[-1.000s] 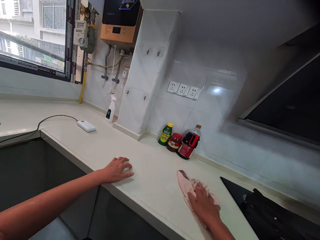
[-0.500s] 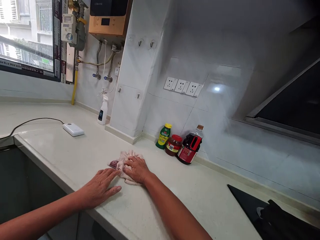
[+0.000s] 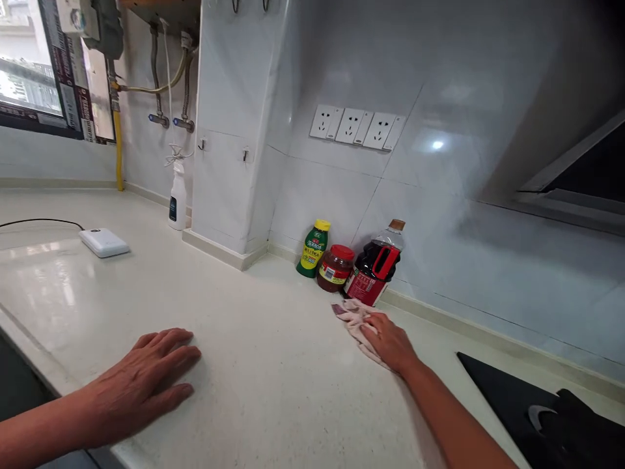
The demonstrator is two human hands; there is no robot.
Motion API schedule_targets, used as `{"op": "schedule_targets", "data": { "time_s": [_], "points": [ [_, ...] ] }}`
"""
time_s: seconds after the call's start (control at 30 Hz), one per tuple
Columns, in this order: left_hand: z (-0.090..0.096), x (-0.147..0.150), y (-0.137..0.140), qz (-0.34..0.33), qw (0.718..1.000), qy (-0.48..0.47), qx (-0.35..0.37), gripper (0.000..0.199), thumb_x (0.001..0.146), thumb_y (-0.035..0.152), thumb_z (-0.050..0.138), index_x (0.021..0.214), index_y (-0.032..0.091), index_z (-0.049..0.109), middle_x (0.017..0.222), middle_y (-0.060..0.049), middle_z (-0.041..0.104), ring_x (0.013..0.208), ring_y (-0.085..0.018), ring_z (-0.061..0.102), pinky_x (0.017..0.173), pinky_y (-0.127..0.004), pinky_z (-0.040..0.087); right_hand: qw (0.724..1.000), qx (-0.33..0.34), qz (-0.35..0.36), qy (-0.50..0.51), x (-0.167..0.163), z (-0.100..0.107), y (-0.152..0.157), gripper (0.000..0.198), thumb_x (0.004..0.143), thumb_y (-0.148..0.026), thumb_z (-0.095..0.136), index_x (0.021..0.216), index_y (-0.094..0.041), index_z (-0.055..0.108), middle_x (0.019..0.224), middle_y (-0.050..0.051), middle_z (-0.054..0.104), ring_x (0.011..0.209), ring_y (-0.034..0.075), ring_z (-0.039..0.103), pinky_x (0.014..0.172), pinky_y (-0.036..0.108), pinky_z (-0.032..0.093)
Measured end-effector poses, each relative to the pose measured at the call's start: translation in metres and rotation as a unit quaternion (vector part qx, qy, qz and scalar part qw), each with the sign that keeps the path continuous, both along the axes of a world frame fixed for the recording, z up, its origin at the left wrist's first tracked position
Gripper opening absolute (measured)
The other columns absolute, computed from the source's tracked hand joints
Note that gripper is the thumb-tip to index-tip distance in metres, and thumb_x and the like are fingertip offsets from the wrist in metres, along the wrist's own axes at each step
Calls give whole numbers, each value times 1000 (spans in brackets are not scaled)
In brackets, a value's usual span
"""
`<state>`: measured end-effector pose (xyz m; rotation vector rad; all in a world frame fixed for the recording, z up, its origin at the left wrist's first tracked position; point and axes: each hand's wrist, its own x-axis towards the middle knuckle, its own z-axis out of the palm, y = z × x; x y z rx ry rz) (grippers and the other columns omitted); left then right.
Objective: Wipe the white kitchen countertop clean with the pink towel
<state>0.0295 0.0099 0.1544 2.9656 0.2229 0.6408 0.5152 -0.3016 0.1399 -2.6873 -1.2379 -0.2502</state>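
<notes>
My right hand [image 3: 390,342] presses a pale pink cloth [image 3: 354,319] onto the white countertop [image 3: 263,365], its fingers bent over the bunched fabric. The cloth lies just in front of a big dark sauce bottle [image 3: 364,286] with a red handle and brown cap. Beside that bottle stand a red-lidded jar [image 3: 335,268] and a green squeeze bottle [image 3: 312,251] with a yellow cap. My left hand [image 3: 146,371] rests near the counter's front edge, palm down, fingers stretched out and holding nothing.
On the left of the counter lies a white power bank [image 3: 104,242] with a black cable. A white spray bottle [image 3: 178,198] stands by the wall pillar [image 3: 224,189]. At the right is a black cooktop [image 3: 493,391] with a dark object on it. Wall sockets [image 3: 356,127] sit above the bottles.
My right hand has slid the cloth rightward and back, up to the sauce bottle. My left hand has come away from the cloth, to the left. The view has shifted right.
</notes>
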Motion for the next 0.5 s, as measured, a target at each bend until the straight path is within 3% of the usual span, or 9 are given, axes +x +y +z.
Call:
{"op": "schedule_targets", "data": {
  "time_s": [0.13,0.23,0.37,0.5],
  "points": [
    [-6,0,6,13,1000,24,-14,39,93,51,61,130,40,67,141,-4,62,125,-32,61,97,-41,56,991,3,-130,15,42,-5,-56,56,100,-53,23,132,-22,56,147,14,47,128,31,50,102,54,42],
    [-13,0,13,28,999,23,-16,41,93,52,61,132,39,67,142,-6,61,127,-33,59,100,-46,53,980,0,-200,21,55,-5,-83,61,100,-55,20,137,-21,55,150,18,45,134,36,45,103,59,39],
    [-17,5,20,21,1000,12,-13,40,94,54,58,129,37,68,138,-7,63,125,-32,59,103,-48,50,972,-11,-234,25,47,-3,-103,61,99,-56,23,139,-21,54,150,18,45,137,36,42,107,56,38],
    [-14,10,22,8,1000,10,-18,40,95,56,54,124,33,71,133,-9,65,120,-30,62,102,-44,48,971,-17,-236,24,12,-3,-120,63,99,-57,22,141,-21,53,152,16,42,138,33,42,108,53,39]
  ]
}}
